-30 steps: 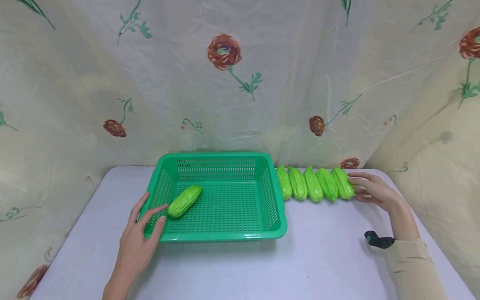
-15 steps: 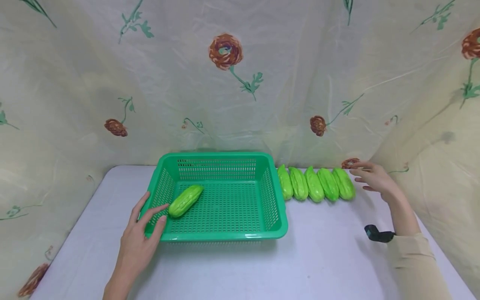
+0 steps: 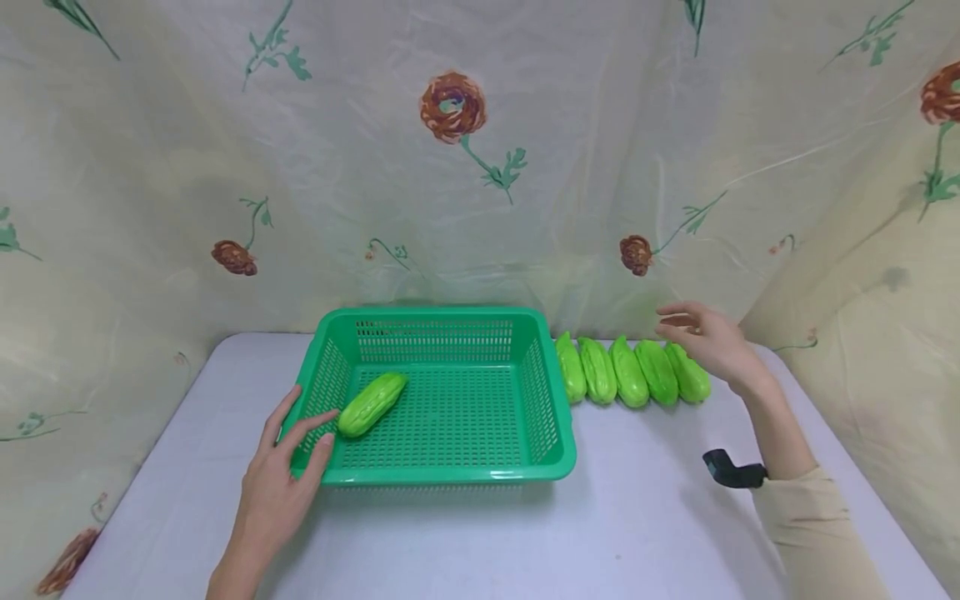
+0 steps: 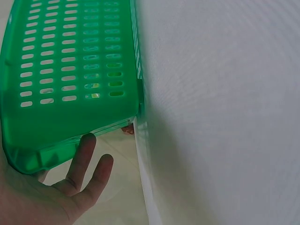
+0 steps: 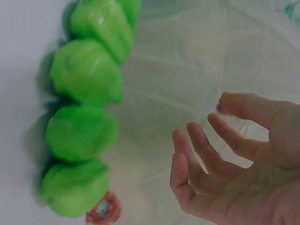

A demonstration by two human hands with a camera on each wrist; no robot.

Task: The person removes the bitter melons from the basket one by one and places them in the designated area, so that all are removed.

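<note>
A green plastic basket [image 3: 442, 477] with slotted sides stands on the table. Inside it, toward the left, lies one light-green bitter melon [image 3: 372, 404], slanted. My left hand [image 3: 276, 492] rests at the basket's front left corner, index finger and thumb over the rim; the left wrist view shows two fingers spread outside the wall [image 4: 70, 70]. Right of the basket, several more bitter melons [image 3: 628, 372] lie side by side in a row. Above the row's right end hovers my right hand [image 3: 708, 340], fingers loosely bent and nothing in them, overlapping the last melon's top in the head view.
A white cloth covers the table [image 3: 600, 533]. Behind and at both sides hangs a pale curtain [image 3: 555, 225] with printed flowers, close to the back of the row. A small black device [image 3: 735, 471] is worn at my right wrist.
My right hand let go of the rightmost bitter melon's side, rose away from it, then moved left over the row's right end. The left hand, the basket and the melons stay put.
</note>
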